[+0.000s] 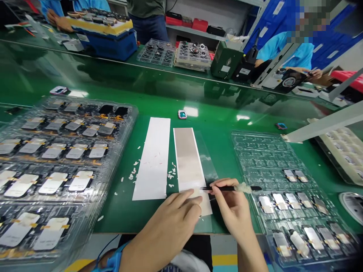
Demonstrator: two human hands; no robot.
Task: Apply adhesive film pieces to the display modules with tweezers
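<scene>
My left hand lies with its fingers stretched out over the near end of a beige sheet with white edges. What lies under its fingertips is hidden. My right hand is closed on slim black tweezers, with a pale, fluffy wrapping around their rear part. Their thin tip points left, at the sheet just beyond my left fingers. Left of this sheet is a white paper strip, with small white scraps scattered on both sides of it.
On the left stands a clear tray of small screen parts, some silver-backed. A second clear tray, partly filled with similar parts, is at right. Watch-like pieces lie farther back. A raised shelf holds boxes; people in blue sleeves work behind.
</scene>
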